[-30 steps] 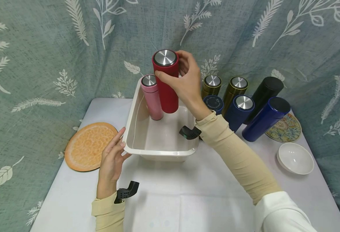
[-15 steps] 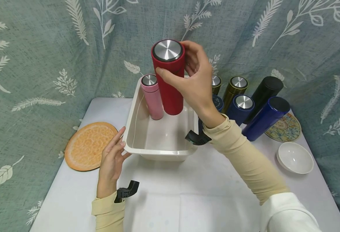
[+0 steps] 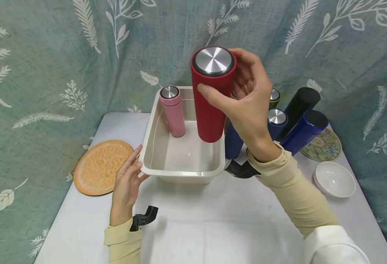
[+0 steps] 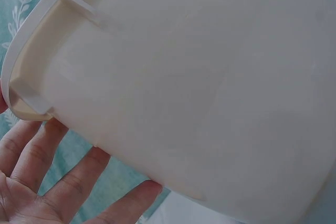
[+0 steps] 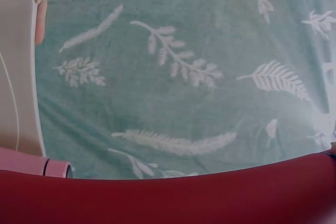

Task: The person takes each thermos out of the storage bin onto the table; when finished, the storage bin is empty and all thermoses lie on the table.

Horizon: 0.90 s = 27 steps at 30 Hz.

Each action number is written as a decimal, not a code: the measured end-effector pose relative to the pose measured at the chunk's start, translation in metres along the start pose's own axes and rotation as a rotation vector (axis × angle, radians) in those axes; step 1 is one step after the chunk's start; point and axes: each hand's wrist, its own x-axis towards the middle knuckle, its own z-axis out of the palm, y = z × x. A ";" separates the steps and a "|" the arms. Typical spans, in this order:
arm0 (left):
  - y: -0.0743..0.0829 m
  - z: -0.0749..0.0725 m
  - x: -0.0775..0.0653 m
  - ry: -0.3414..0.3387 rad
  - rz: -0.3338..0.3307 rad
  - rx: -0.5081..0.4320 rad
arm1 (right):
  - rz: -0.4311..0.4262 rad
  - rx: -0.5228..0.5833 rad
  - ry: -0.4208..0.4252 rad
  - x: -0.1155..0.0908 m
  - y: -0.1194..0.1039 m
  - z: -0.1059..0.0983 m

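Note:
My right hand [image 3: 251, 101] grips a red thermos [image 3: 210, 117] with a silver lid, thumb in front and fingers around the back. In the head view the bottle hangs upright over the right side of a white plastic tub [image 3: 183, 173]. A pink thermos [image 3: 174, 115] stands inside the tub at its left wall. At the tub's front left corner my left hand [image 3: 126, 183] holds the rim, with the thumb on the edge. The left wrist view shows its fingers [image 4: 73, 184] against the outer wall of the tub. Red thermos side [image 5: 173, 198] fills the bottom of the right wrist view.
Several thermoses stand right of the tub, among them a black one [image 3: 300, 106] and a glossy blue one [image 3: 303, 134], some partly behind my right arm. A patterned plate [image 3: 323, 146] and a white bowl [image 3: 334, 179] are at far right. An orange round mat [image 3: 101, 167] lies left.
My right hand has carried the red thermos rightward and closer to the camera, away from the pink one. The left hand and the tub stay in place.

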 end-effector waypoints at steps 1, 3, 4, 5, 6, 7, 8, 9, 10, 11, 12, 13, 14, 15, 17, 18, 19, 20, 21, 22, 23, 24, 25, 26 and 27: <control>0.000 0.000 0.000 0.000 -0.002 0.000 | -0.012 0.001 -0.002 -0.002 -0.002 -0.003; -0.001 0.000 0.000 -0.002 -0.004 0.001 | -0.010 0.009 0.004 -0.006 -0.006 -0.009; -0.001 0.000 0.000 -0.004 -0.004 0.002 | -0.009 0.012 0.010 -0.007 -0.009 -0.012; -0.001 0.000 0.000 -0.003 -0.004 0.001 | -0.003 0.015 0.017 -0.009 -0.011 -0.015; -0.001 -0.001 0.000 -0.004 -0.004 0.000 | 0.006 0.020 0.027 -0.011 -0.014 -0.017; -0.001 -0.001 0.000 -0.005 -0.003 0.000 | 0.015 0.027 0.037 -0.013 -0.017 -0.020; -0.001 -0.001 0.000 -0.006 -0.002 0.000 | 0.023 0.035 0.047 -0.016 -0.020 -0.022; -0.001 -0.001 0.000 -0.005 -0.001 0.000 | 0.036 0.045 0.061 -0.018 -0.022 -0.025; -0.001 0.000 0.000 -0.005 -0.001 0.000 | 0.044 0.051 0.072 -0.020 -0.024 -0.027; -0.001 0.000 0.000 -0.005 -0.001 0.000 | 0.051 0.058 0.082 -0.022 -0.025 -0.030; -0.001 0.000 0.000 -0.004 -0.002 0.000 | 0.057 0.067 0.091 -0.024 -0.026 -0.033; -0.001 0.000 0.000 -0.002 -0.003 0.000 | 0.060 0.071 0.100 -0.026 -0.027 -0.036; -0.001 0.000 0.000 -0.001 -0.004 0.000 | 0.062 0.072 0.109 -0.029 -0.027 -0.039; -0.001 0.000 0.000 -0.001 -0.003 0.001 | 0.063 0.075 0.118 -0.031 -0.027 -0.043; -0.001 0.000 0.000 -0.002 -0.004 0.002 | 0.057 0.079 0.132 -0.036 -0.027 -0.050; -0.001 0.000 0.000 -0.002 -0.004 0.001 | 0.055 0.084 0.139 -0.039 -0.026 -0.054; -0.001 0.000 0.000 -0.004 -0.003 0.003 | 0.053 0.091 0.148 -0.041 -0.026 -0.058; -0.001 0.000 0.000 -0.005 -0.002 0.004 | 0.050 0.097 0.156 -0.044 -0.026 -0.062; -0.001 0.000 0.000 -0.004 -0.002 0.002 | 0.048 0.105 0.166 -0.046 -0.026 -0.066; -0.001 -0.001 0.000 -0.004 -0.002 0.001 | 0.047 0.112 0.176 -0.048 -0.026 -0.069; 0.000 -0.001 0.000 -0.003 -0.001 0.002 | 0.048 0.120 0.187 -0.050 -0.025 -0.073; 0.000 -0.001 0.000 -0.003 0.000 0.002 | 0.052 0.121 0.198 -0.053 -0.025 -0.078; 0.000 -0.001 0.000 -0.004 -0.001 0.002 | 0.059 0.122 0.210 -0.055 -0.025 -0.082; 0.000 -0.001 0.000 -0.004 -0.002 0.001 | 0.066 0.120 0.222 -0.058 -0.025 -0.086; -0.001 -0.001 0.000 -0.005 -0.002 0.001 | 0.072 0.111 0.234 -0.061 -0.024 -0.091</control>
